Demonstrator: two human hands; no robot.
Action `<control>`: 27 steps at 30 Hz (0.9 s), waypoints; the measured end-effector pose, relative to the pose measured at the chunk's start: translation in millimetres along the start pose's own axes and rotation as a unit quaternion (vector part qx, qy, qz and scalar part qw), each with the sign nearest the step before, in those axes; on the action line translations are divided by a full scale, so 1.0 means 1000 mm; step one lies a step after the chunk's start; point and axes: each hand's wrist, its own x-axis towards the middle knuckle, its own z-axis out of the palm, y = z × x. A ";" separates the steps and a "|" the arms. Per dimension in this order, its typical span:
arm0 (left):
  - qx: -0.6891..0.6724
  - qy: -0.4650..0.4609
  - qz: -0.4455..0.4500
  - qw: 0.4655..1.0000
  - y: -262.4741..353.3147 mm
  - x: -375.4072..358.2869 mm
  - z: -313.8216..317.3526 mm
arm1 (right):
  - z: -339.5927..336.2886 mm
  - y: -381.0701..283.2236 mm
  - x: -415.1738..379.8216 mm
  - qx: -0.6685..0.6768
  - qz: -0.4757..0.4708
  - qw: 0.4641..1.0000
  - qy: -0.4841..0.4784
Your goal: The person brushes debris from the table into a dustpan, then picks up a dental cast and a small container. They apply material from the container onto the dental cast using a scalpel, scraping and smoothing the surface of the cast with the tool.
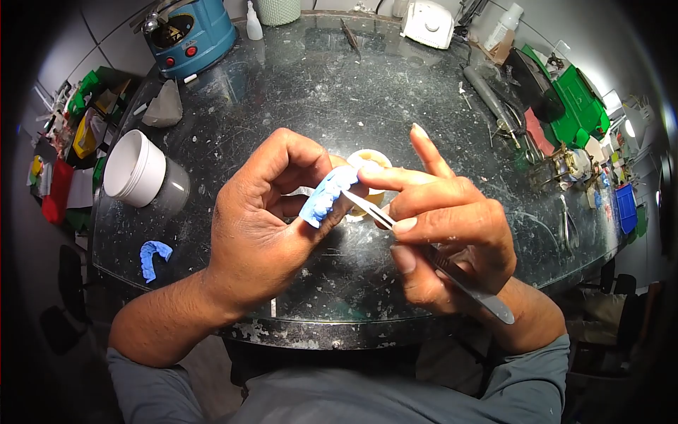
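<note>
My left hand [261, 205] is closed on a blue dental arch piece [323, 201], tilted, with its row of tooth shapes facing right. In my right hand [452, 233] is a scalpel [487, 300], held like a pen. Its pointed blade touches or lies very close to the tooth shapes. My right index fingertip rests near the upper end of the arch, and the little finger sticks up. Behind my hands, partly hidden, a cream-coloured dental model [371, 158] lies on the table. A second blue arch piece [150, 260] is at the left, near my forearm.
A white tub [135, 169] and a grey angular block [164, 106] stand left on the dark table [282, 92]. A blue machine [189, 35] is at the back left. A handpiece [487, 95], green trays [575, 99] and pliers [567, 225] lie at the right.
</note>
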 end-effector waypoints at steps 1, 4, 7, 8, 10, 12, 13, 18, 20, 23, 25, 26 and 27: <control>0.000 0.000 0.000 1.000 0.001 0.000 0.000 | 0.001 0.002 -0.001 -0.007 -0.010 1.000 -0.001; -0.020 -0.002 -0.001 1.000 0.002 0.000 0.001 | 0.002 0.003 -0.001 -0.014 -0.014 1.000 -0.001; 0.007 0.007 -0.001 1.000 0.003 0.000 0.001 | 0.000 0.004 -0.001 -0.014 -0.012 1.000 -0.004; 0.014 0.004 -0.014 1.000 0.003 -0.001 0.000 | 0.000 0.004 -0.001 -0.014 -0.013 1.000 -0.006; 0.021 0.001 -0.026 0.999 0.004 -0.001 -0.001 | 0.000 0.004 -0.002 -0.015 -0.014 1.000 -0.008; 0.017 0.001 -0.039 0.999 0.004 -0.001 0.000 | 0.000 0.004 -0.001 -0.015 -0.014 1.000 -0.008; 0.017 0.001 -0.039 0.999 0.004 -0.001 0.000 | -0.001 0.003 -0.001 -0.014 -0.012 1.000 -0.009; 0.009 0.007 -0.001 1.000 -0.002 0.000 -0.001 | 0.000 0.001 0.000 -0.015 -0.001 1.000 -0.001; 0.012 -0.001 -0.014 1.000 -0.001 -0.001 -0.002 | -0.001 0.001 0.000 -0.022 -0.006 1.000 -0.009; 0.013 -0.007 -0.029 0.999 0.002 -0.001 -0.002 | -0.002 0.001 0.000 -0.022 -0.007 1.000 -0.017; 0.011 -0.005 -0.031 0.999 0.001 -0.001 -0.001 | -0.002 0.001 0.001 -0.017 -0.006 1.000 -0.017; 0.006 -0.006 -0.024 1.000 0.000 -0.001 -0.002 | -0.002 0.001 0.001 -0.011 -0.005 1.000 -0.018; 0.000 -0.008 -0.018 1.000 0.000 -0.001 -0.002 | -0.002 0.001 0.001 -0.011 -0.005 1.000 -0.018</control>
